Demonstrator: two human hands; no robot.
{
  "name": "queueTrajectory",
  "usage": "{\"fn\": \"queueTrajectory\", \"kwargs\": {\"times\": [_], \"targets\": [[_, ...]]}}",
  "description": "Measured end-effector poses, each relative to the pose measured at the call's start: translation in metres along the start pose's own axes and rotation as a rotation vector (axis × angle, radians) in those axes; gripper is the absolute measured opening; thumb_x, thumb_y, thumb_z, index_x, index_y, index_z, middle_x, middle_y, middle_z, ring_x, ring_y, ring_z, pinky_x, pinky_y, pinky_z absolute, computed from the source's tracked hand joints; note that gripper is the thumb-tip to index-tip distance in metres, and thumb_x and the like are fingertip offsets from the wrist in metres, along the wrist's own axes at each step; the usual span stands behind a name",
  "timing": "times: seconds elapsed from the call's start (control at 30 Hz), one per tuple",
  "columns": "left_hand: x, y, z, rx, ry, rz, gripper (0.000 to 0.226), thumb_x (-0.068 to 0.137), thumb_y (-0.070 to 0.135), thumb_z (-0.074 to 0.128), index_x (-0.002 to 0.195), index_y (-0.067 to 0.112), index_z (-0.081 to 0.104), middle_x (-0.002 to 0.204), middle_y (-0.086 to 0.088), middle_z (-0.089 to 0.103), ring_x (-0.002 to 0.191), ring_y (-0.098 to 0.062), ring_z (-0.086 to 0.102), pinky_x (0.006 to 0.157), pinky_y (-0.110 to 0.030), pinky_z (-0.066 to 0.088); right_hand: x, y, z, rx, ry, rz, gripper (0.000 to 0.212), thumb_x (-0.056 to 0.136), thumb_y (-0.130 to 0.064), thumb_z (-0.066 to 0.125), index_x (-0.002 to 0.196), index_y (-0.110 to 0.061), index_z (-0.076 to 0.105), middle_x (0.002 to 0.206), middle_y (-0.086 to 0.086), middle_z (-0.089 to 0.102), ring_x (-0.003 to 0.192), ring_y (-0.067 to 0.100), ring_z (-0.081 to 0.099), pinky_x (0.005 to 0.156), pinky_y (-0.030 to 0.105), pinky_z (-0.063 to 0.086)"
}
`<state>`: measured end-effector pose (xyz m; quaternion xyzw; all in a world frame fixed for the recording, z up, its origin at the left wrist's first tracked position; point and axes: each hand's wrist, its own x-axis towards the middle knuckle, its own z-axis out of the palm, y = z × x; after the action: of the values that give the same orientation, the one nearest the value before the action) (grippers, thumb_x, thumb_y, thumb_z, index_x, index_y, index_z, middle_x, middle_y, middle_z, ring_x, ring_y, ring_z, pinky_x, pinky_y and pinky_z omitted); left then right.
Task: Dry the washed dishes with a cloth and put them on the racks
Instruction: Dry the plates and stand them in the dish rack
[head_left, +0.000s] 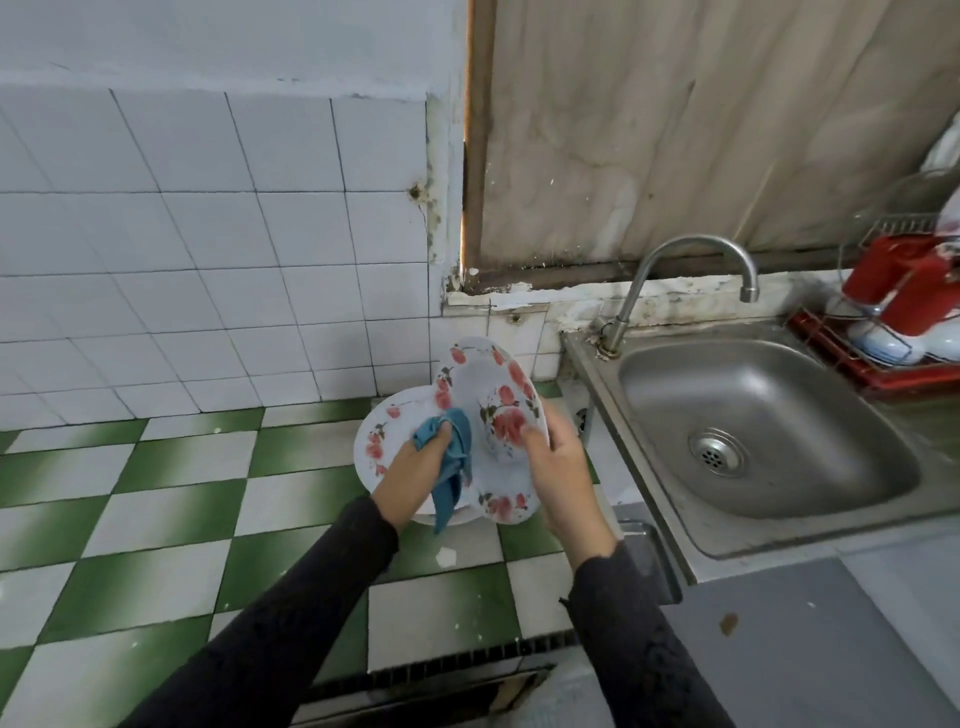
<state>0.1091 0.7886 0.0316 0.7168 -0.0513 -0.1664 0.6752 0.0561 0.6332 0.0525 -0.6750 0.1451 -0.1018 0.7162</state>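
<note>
Two white plates with red flower patterns are held above the floor, left of the sink. My right hand (558, 467) grips the tilted front plate (488, 374) by its right edge. Behind and left of it sits a second flowered plate (382, 436). My left hand (415, 467) clutches a blue cloth (457, 447) against the plates, where the two overlap. The cloth's tail hangs down below my left hand. A dish rack (883, 364) with a red tray stands at the far right, holding red cups (904, 286) and white bowls.
A steel sink (769, 431) with a curved tap (691, 260) lies to the right, set in a grey counter (810, 623). Green and white floor tiles (182, 519) spread below. White wall tiles rise at the left. A floor drain grate (441, 670) runs near my arms.
</note>
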Motion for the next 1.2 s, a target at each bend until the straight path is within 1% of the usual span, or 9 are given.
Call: {"fn": "queueTrajectory", "kwargs": {"times": [0.1, 0.2, 0.37, 0.5, 0.6, 0.7, 0.83, 1.03, 1.2], "targets": [[0.001, 0.017, 0.006, -0.123, 0.067, -0.01, 0.025, 0.104, 0.036, 0.043, 0.102, 0.018, 0.061, 0.079, -0.003, 0.062, 0.065, -0.014, 0.055, 0.06, -0.022, 0.047, -0.018, -0.021, -0.005, -0.192, -0.024, -0.098, 0.035, 0.107, -0.011, 0.044, 0.134, -0.024, 0.062, 0.12, -0.012, 0.067, 0.109, -0.009, 0.062, 0.096, 0.019, 0.053], [0.001, 0.025, 0.014, -0.187, 0.053, -0.03, 0.025, 0.104, 0.036, 0.044, 0.096, 0.019, 0.061, 0.075, -0.001, 0.059, 0.065, -0.014, 0.051, 0.068, -0.033, 0.045, -0.035, -0.038, -0.021, -0.34, 0.016, -0.147, 0.036, 0.107, -0.008, 0.042, 0.128, -0.033, 0.056, 0.109, -0.024, 0.06, 0.099, -0.023, 0.056, 0.083, 0.001, 0.044], [0.001, 0.053, 0.049, -0.204, -0.101, -0.037, 0.026, 0.103, 0.037, 0.048, 0.099, 0.023, 0.069, 0.102, -0.008, 0.071, 0.1, -0.027, 0.063, 0.104, -0.051, 0.046, -0.053, -0.067, -0.056, -0.499, 0.192, -0.238, 0.036, 0.106, -0.01, 0.045, 0.136, -0.025, 0.059, 0.113, -0.008, 0.06, 0.099, -0.009, 0.053, 0.089, 0.011, 0.046], [-0.005, 0.084, 0.1, -0.167, -0.245, 0.024, 0.029, 0.103, 0.036, 0.044, 0.106, 0.014, 0.063, 0.1, -0.013, 0.067, 0.097, -0.033, 0.063, 0.095, -0.048, 0.053, -0.066, -0.094, -0.095, -0.523, 0.333, -0.278, 0.035, 0.105, -0.011, 0.046, 0.136, -0.018, 0.061, 0.117, -0.009, 0.062, 0.113, 0.015, 0.058, 0.101, 0.04, 0.05], [-0.01, 0.101, 0.138, -0.188, -0.296, 0.027, 0.028, 0.105, 0.032, 0.041, 0.111, 0.011, 0.058, 0.094, -0.011, 0.066, 0.078, -0.02, 0.067, 0.07, -0.033, 0.057, -0.077, -0.109, -0.129, -0.538, 0.409, -0.284, 0.035, 0.106, -0.013, 0.046, 0.137, -0.02, 0.06, 0.116, -0.01, 0.061, 0.113, 0.012, 0.057, 0.102, 0.041, 0.05], [-0.016, 0.11, 0.184, -0.178, -0.363, -0.025, 0.034, 0.104, 0.037, 0.042, 0.118, 0.011, 0.059, 0.096, -0.014, 0.069, 0.082, -0.028, 0.068, 0.082, -0.047, 0.058, -0.089, -0.114, -0.171, -0.531, 0.501, -0.307, 0.036, 0.105, -0.016, 0.047, 0.136, -0.027, 0.061, 0.119, -0.009, 0.065, 0.114, 0.012, 0.059, 0.101, 0.041, 0.051], [-0.024, 0.115, 0.245, -0.14, -0.394, -0.013, 0.032, 0.103, 0.038, 0.043, 0.111, 0.016, 0.065, 0.105, -0.02, 0.07, 0.098, -0.039, 0.066, 0.092, -0.055, 0.054, -0.106, -0.115, -0.229, -0.49, 0.629, -0.336, 0.041, 0.104, -0.01, 0.048, 0.129, -0.043, 0.055, 0.114, -0.018, 0.062, 0.11, 0.004, 0.055, 0.096, 0.021, 0.046], [-0.031, 0.124, 0.36, -0.09, -0.419, 0.051, 0.029, 0.104, 0.037, 0.041, 0.103, 0.015, 0.061, 0.091, -0.015, 0.058, 0.08, -0.026, 0.054, 0.07, -0.037, 0.046, -0.117, -0.128, -0.338, -0.479, 0.713, -0.389, 0.05, 0.104, -0.009, 0.046, 0.121, -0.054, 0.056, 0.117, -0.009, 0.068, 0.114, 0.012, 0.062, 0.1, 0.042, 0.052], [-0.036, 0.143, 0.468, -0.161, -0.434, 0.081, 0.035, 0.104, 0.039, 0.042, 0.124, 0.016, 0.058, 0.109, -0.009, 0.067, 0.098, -0.025, 0.063, 0.09, -0.041, 0.05, -0.114, -0.144, -0.443, -0.48, 0.773, -0.43, 0.04, 0.103, -0.012, 0.047, 0.126, -0.041, 0.059, 0.119, -0.006, 0.067, 0.115, 0.013, 0.061, 0.101, 0.047, 0.051]]}}
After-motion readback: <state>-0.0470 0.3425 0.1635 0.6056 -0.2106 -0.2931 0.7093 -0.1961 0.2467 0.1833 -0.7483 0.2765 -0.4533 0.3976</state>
